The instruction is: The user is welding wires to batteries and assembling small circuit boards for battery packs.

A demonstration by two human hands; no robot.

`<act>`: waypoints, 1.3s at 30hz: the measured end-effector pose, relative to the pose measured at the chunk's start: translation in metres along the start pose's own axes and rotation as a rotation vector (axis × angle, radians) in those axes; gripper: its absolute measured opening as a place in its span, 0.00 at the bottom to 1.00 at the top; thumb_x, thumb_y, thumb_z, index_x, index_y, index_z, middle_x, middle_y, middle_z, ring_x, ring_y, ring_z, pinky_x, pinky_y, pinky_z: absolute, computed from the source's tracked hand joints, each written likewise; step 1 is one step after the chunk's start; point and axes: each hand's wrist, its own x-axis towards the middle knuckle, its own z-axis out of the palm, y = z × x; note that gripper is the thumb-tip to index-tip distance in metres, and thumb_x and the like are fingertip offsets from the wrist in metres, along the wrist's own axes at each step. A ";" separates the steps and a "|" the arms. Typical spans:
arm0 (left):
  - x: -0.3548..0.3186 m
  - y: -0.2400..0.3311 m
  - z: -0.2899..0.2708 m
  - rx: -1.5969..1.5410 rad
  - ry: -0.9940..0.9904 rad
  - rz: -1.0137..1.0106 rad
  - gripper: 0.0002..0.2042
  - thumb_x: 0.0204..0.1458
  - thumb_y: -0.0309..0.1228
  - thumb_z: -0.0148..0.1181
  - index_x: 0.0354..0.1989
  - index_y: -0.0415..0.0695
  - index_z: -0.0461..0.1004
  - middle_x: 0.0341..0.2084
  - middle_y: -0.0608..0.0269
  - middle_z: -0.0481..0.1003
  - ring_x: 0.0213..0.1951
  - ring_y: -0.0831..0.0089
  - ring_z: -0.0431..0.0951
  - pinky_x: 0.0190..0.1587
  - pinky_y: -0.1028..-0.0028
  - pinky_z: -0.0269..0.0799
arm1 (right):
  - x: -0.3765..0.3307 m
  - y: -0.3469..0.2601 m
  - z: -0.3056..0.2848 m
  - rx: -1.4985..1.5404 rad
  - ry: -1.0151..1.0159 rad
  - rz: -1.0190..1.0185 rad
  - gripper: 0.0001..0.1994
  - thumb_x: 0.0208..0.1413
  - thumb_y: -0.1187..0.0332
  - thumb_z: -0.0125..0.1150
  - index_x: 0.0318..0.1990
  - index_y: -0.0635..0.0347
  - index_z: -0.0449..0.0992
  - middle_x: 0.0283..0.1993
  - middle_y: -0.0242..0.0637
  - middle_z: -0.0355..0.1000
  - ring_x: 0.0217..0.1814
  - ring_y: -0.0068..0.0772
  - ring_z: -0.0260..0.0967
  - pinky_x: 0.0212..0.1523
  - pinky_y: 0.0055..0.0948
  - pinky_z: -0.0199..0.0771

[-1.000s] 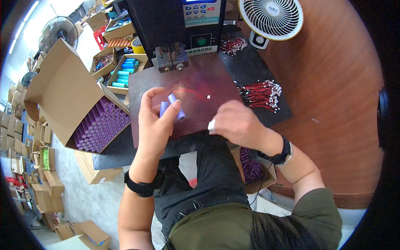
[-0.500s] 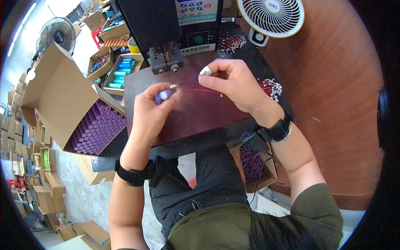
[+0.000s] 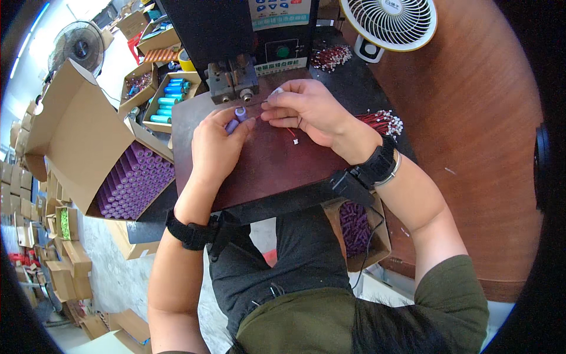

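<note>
My left hand [image 3: 217, 140] is closed around two purple cylindrical battery cells, a front cell [image 3: 232, 126] and a second cell [image 3: 240, 113], just below the metal electrode block [image 3: 231, 81] of a black spot-welding machine [image 3: 203, 29]. My right hand [image 3: 312, 109] is beside them, its fingertips pinched on a thin wire lead whose bare ends are too small to make out. A small white connector [image 3: 296, 141] on red wire hangs under that hand. Something white covers a fingertip of my right hand.
An open carton [image 3: 82, 130] of upright purple cells stands at left, with a box of blue cells [image 3: 171, 100] behind it. Bundles of red wires with white connectors [image 3: 383, 124] lie at right and behind. A white fan [image 3: 389, 23] stands back right; a box of purple pieces [image 3: 356, 230] sits below the table.
Both hands have moved closer together. My left hand has tilted the cells up toward the electrodes, and my right hand has brought the wire lead left to them. The white connector now dangles.
</note>
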 end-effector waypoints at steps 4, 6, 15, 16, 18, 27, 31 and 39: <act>-0.002 0.004 0.005 0.097 0.027 0.028 0.12 0.41 0.35 0.58 0.32 0.40 0.74 0.28 0.53 0.73 0.32 0.56 0.73 0.34 0.67 0.67 | 0.002 0.003 0.000 0.041 0.012 -0.063 0.06 0.50 0.73 0.54 0.31 0.66 0.67 0.34 0.43 0.70 0.36 0.34 0.71 0.40 0.28 0.73; -0.001 0.002 0.008 0.151 0.110 0.102 0.12 0.40 0.35 0.61 0.27 0.38 0.74 0.20 0.51 0.71 0.24 0.59 0.73 0.27 0.69 0.66 | 0.003 0.007 0.000 0.068 0.017 -0.050 0.06 0.50 0.73 0.54 0.31 0.67 0.67 0.34 0.43 0.70 0.37 0.34 0.71 0.41 0.28 0.73; -0.003 0.008 0.007 0.254 0.061 0.056 0.13 0.45 0.36 0.55 0.33 0.38 0.73 0.30 0.52 0.72 0.34 0.54 0.72 0.35 0.64 0.67 | 0.001 0.015 0.000 0.134 0.035 -0.107 0.05 0.50 0.72 0.54 0.30 0.65 0.67 0.34 0.41 0.70 0.38 0.33 0.71 0.40 0.28 0.72; -0.003 0.008 0.007 0.254 0.060 0.057 0.13 0.45 0.36 0.55 0.33 0.38 0.73 0.30 0.52 0.72 0.34 0.54 0.72 0.35 0.64 0.67 | 0.001 0.016 0.000 0.123 0.033 -0.109 0.05 0.51 0.73 0.53 0.31 0.66 0.67 0.36 0.43 0.70 0.40 0.35 0.70 0.43 0.30 0.72; -0.004 0.007 0.008 0.250 0.068 0.051 0.13 0.45 0.36 0.55 0.34 0.39 0.72 0.30 0.52 0.72 0.34 0.54 0.72 0.35 0.64 0.67 | 0.001 0.015 0.000 0.122 0.035 -0.111 0.05 0.51 0.73 0.53 0.31 0.65 0.67 0.36 0.43 0.70 0.40 0.35 0.70 0.43 0.30 0.72; -0.004 0.005 0.010 0.243 0.099 0.082 0.12 0.45 0.36 0.55 0.31 0.38 0.72 0.29 0.52 0.72 0.33 0.52 0.72 0.34 0.63 0.67 | 0.000 0.016 0.002 0.120 0.041 -0.132 0.05 0.50 0.73 0.54 0.30 0.65 0.67 0.33 0.41 0.70 0.37 0.32 0.71 0.39 0.26 0.72; -0.004 0.006 0.010 0.266 0.093 0.075 0.11 0.45 0.35 0.55 0.29 0.39 0.72 0.28 0.51 0.71 0.32 0.52 0.72 0.33 0.62 0.67 | 0.001 0.017 0.001 0.126 0.031 -0.147 0.06 0.49 0.72 0.55 0.30 0.65 0.67 0.31 0.40 0.70 0.35 0.30 0.72 0.36 0.23 0.72; -0.004 0.005 0.011 0.222 0.124 0.092 0.10 0.44 0.34 0.56 0.28 0.39 0.71 0.26 0.51 0.71 0.31 0.52 0.72 0.32 0.62 0.67 | -0.001 0.015 0.002 0.141 0.025 -0.146 0.06 0.49 0.72 0.55 0.30 0.65 0.68 0.31 0.40 0.70 0.34 0.30 0.72 0.35 0.23 0.72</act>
